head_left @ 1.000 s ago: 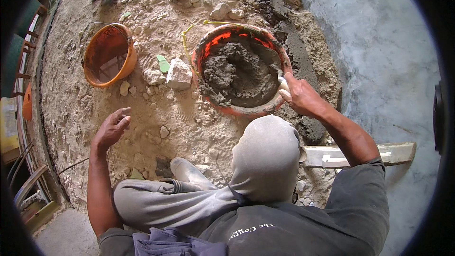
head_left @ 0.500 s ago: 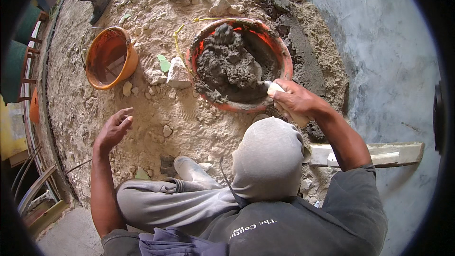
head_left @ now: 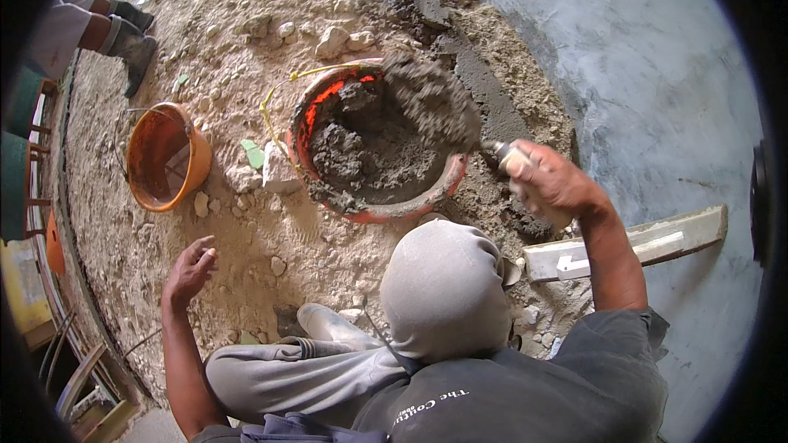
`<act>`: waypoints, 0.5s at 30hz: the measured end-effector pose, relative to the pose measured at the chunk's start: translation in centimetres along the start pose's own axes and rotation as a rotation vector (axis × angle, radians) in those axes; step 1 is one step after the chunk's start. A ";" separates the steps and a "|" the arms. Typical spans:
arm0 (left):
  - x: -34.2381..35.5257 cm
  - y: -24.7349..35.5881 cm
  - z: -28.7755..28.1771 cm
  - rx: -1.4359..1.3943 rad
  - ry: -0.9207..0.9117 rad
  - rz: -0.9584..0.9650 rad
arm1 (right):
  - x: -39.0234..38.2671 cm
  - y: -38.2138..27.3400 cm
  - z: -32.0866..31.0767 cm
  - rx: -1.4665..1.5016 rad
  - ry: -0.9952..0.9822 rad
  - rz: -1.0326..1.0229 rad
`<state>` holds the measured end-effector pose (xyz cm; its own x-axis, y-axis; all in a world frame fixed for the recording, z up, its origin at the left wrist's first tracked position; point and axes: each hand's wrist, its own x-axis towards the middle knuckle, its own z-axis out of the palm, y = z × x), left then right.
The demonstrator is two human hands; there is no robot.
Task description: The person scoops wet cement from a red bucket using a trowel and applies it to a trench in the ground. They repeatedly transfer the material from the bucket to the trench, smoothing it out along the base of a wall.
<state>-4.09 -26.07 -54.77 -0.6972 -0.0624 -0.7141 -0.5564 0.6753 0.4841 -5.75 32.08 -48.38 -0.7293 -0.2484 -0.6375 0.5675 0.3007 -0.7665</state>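
In my right hand (head_left: pixel 554 180) is the handle of a trowel (head_left: pixel 492 148), gripped with closed fingers. A large heap of wet grey mortar (head_left: pixel 431 102) covers its blade. The loaded blade is lifted over the right rim of a round orange tub (head_left: pixel 450 183). More mortar (head_left: pixel 369 160) lies inside the tub, and mortar is caked along its rim. My left hand (head_left: pixel 190 271) hangs over the dirt at the left, holding nothing, with its fingers apart and slightly bent. It is nearest to a small orange bucket (head_left: pixel 199 166) and touches nothing.
A strip of fresh mortar (head_left: pixel 488 98) runs along the foot of a grey plastered wall (head_left: pixel 648 74). A long float with a pale handle (head_left: pixel 628 244) rests at the right. Stones (head_left: pixel 332 41) dot the rough dirt. Another person's boots (head_left: pixel 131 49) stand at the far left.
My right hand has raised the trowel with a heap of mortar from inside the tub and moved it right, over the rim. The view has shifted a little. My left hand stays empty.
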 end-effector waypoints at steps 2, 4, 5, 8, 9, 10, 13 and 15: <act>0.4 0.0 0.2 -0.010 -0.011 0.005 | 0.6 -0.2 -2.0 -0.058 0.137 -0.041; 0.4 -0.2 0.1 -0.025 -0.021 -0.004 | 2.6 -0.5 -3.7 -0.245 0.354 -0.081; 0.3 -0.2 0.1 -0.025 -0.022 -0.012 | 4.3 0.0 -4.7 -0.352 0.458 -0.111; 0.3 0.3 0.0 -0.023 -0.020 -0.024 | 11.8 3.6 -6.9 -0.825 0.800 -0.233; 0.4 0.1 0.0 -0.020 -0.024 -0.025 | 14.4 4.7 -7.2 -0.822 0.813 -0.192; 0.6 0.0 0.1 -0.020 -0.029 -0.025 | 16.8 5.7 -7.8 -0.822 0.824 -0.150; 0.4 0.6 0.3 -0.026 -0.009 -0.041 | 20.2 6.4 -8.3 -0.898 0.936 -0.138; 0.0 0.6 0.4 -0.039 0.005 -0.055 | 20.2 4.5 -8.1 -0.803 1.020 -0.087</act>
<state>-4.28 -25.38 -54.72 -0.6671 -0.1027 -0.7378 -0.6112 0.6417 0.4634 -20.98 35.88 -64.06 -0.9132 0.4063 0.0305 0.3770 0.8710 -0.3151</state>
